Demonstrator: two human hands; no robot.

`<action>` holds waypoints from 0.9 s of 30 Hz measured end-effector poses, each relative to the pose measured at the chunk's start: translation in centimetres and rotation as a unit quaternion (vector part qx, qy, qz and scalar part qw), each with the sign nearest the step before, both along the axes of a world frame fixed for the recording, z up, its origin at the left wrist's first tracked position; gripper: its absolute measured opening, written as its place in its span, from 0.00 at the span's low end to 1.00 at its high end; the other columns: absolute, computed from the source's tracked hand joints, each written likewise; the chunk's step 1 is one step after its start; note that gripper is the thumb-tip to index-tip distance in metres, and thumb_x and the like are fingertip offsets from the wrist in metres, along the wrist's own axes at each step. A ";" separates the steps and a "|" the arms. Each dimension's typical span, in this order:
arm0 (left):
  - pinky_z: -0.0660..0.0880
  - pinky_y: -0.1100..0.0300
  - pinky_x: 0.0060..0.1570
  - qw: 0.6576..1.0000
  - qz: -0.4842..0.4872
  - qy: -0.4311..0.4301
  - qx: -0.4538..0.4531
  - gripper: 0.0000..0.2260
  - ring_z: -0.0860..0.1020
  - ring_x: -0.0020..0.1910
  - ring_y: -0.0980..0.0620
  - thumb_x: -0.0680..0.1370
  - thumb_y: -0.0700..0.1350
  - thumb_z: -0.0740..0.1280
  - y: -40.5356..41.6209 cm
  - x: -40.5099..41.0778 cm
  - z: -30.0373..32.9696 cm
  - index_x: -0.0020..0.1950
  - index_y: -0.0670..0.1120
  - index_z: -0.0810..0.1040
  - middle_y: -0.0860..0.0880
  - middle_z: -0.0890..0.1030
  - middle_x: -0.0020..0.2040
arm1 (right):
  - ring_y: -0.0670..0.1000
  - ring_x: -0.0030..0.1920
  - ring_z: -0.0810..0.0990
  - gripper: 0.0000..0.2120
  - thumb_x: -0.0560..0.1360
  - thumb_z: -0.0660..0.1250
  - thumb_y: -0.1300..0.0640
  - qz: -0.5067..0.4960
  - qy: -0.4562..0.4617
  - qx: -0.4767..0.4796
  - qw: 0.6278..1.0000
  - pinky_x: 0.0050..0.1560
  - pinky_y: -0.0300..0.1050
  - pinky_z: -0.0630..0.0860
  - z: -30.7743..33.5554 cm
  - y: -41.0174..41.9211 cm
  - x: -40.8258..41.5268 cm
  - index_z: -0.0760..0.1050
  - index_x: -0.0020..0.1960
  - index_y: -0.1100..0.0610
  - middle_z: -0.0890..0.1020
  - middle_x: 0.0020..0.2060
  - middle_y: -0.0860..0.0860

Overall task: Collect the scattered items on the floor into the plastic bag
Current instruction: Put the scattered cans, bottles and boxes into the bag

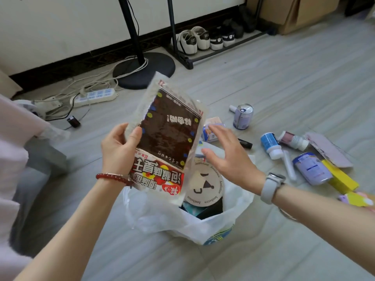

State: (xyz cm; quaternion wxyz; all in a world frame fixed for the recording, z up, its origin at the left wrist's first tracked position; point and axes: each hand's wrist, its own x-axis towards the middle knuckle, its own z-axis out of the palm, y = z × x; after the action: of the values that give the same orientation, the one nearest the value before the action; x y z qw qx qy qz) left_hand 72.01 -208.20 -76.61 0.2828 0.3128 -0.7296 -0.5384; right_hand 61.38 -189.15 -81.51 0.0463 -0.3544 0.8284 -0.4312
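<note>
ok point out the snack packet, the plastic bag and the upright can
snack packet [170, 130], head view, on its dark middle panel
plastic bag [194, 226], head view, on its white front wall
upright can [242, 117], head view, on its side wall

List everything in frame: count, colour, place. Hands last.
plastic bag: 1, white, floor centre, open
round card: 1, beige, inside bag
snack packet: 1, brown and red, above bag
cans: 2, pale blue, floor right
bottles: 2 clear ones, blue-labelled and pink-labelled, white caps, floor right
yellow box: 1, right, beside near can
black tube: 1, behind right hand
power strip: 1, white, left by wall
fan base: 1, black, by wall
shoes: several, white and dark, on rack
left hand: holds packet, red bead bracelet
right hand: open, over bag, grey watch
</note>
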 end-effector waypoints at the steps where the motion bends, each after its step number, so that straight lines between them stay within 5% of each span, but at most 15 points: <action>1: 0.77 0.46 0.44 1.000 -0.009 0.006 -0.002 0.08 0.79 0.41 0.41 0.75 0.44 0.66 0.5 -0.2 0.0 0.51 0.43 0.76 0.42 0.80 0.43 | 0.48 0.73 0.56 0.37 0.70 0.60 0.39 0.038 0.009 0.018 0.999 0.72 0.41 0.53 0.7 -0.1 0.5 0.55 0.73 0.55 0.62 0.72 0.52; 3: 0.76 0.42 0.47 1.000 -0.024 0.018 -0.003 0.02 0.78 0.42 0.37 0.74 0.45 0.67 1.7 -0.8 0.0 0.44 0.48 0.76 0.41 0.80 0.43 | 0.49 0.75 0.46 0.47 0.64 0.56 0.30 0.097 0.044 0.085 0.991 0.74 0.46 0.45 1.2 -0.5 1.6 0.46 0.74 0.54 0.51 0.75 0.51; 6: 0.76 0.50 0.40 0.998 -0.061 0.031 0.001 0.05 0.77 0.38 0.46 0.74 0.44 0.67 3.7 -1.7 0.0 0.39 0.51 0.75 0.47 0.78 0.37 | 0.49 0.75 0.38 0.52 0.62 0.57 0.29 0.105 0.094 0.148 0.979 0.74 0.52 0.41 1.0 -1.1 3.1 0.38 0.74 0.53 0.43 0.76 0.51; 9: 0.75 0.65 0.30 0.996 -0.070 0.039 0.042 0.07 0.77 0.27 0.60 0.73 0.42 0.68 4.7 -2.3 0.3 0.39 0.52 0.73 0.54 0.78 0.30 | 0.55 0.75 0.51 0.46 0.66 0.59 0.34 0.042 0.142 0.103 0.984 0.74 0.52 0.52 0.6 -0.8 2.6 0.47 0.74 0.57 0.55 0.74 0.56; 13: 0.78 0.62 0.31 0.994 -0.078 0.039 0.064 0.09 0.78 0.27 0.60 0.73 0.42 0.68 5.1 -2.4 0.6 0.44 0.55 0.72 0.50 0.78 0.32 | 0.59 0.68 0.68 0.34 0.70 0.60 0.43 0.017 0.195 0.065 0.979 0.67 0.53 0.68 0.3 -0.4 1.7 0.61 0.70 0.61 0.70 0.67 0.60; 15: 0.77 0.68 0.30 0.995 -0.080 0.041 0.046 0.08 0.79 0.29 0.62 0.73 0.41 0.68 5.4 -2.6 0.7 0.46 0.52 0.72 0.51 0.79 0.35 | 0.55 0.57 0.79 0.23 0.73 0.60 0.51 0.008 0.254 0.042 0.966 0.55 0.47 0.78 0.4 -0.2 1.8 0.70 0.64 0.62 0.79 0.58 0.58; 18: 0.75 0.73 0.33 0.997 -0.079 0.025 0.001 0.03 0.79 0.37 0.57 0.74 0.46 0.67 5.2 -2.6 0.8 0.45 0.49 0.75 0.51 0.80 0.40 | 0.50 0.34 0.83 0.15 0.73 0.60 0.59 0.015 0.289 0.035 0.957 0.32 0.40 0.77 0.8 0.4 1.0 0.76 0.58 0.61 0.86 0.42 0.53; 20: 0.72 0.74 0.38 0.994 -0.083 -0.011 -0.070 0.04 0.77 0.41 0.57 0.74 0.52 0.65 4.5 -2.3 0.4 0.41 0.55 0.74 0.55 0.79 0.40 | 0.53 0.30 0.81 0.14 0.73 0.60 0.60 -0.004 0.258 0.026 0.966 0.27 0.43 0.77 1.3 1.1 0.3 0.77 0.56 0.60 0.85 0.38 0.54; 23: 0.71 0.57 0.56 0.987 -0.044 -0.067 -0.137 0.12 0.75 0.52 0.52 0.72 0.64 0.58 2.7 -1.5 -1.1 0.44 0.58 0.73 0.56 0.76 0.46 | 0.61 0.36 0.80 0.13 0.74 0.58 0.60 -0.068 0.123 -0.038 0.989 0.36 0.52 0.77 1.8 2.3 -0.4 0.75 0.56 0.59 0.84 0.39 0.57; 27: 0.59 0.43 0.67 0.932 0.021 -0.319 -0.173 0.31 0.62 0.69 0.44 0.73 0.64 0.56 0.0 -0.2 -4.9 0.69 0.47 0.62 0.44 0.66 0.70 | 0.51 0.45 0.77 0.10 0.77 0.59 0.63 -0.100 -0.058 -0.103 0.988 0.46 0.31 0.73 1.5 3.4 -0.8 0.74 0.55 0.59 0.79 0.41 0.43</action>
State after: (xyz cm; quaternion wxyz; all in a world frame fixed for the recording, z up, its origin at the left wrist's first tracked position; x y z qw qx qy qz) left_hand 71.78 -208.20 -81.50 0.0962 0.4299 -0.8563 -0.2696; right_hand 60.58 -185.75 -79.99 0.0140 -0.2475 0.8068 -0.5362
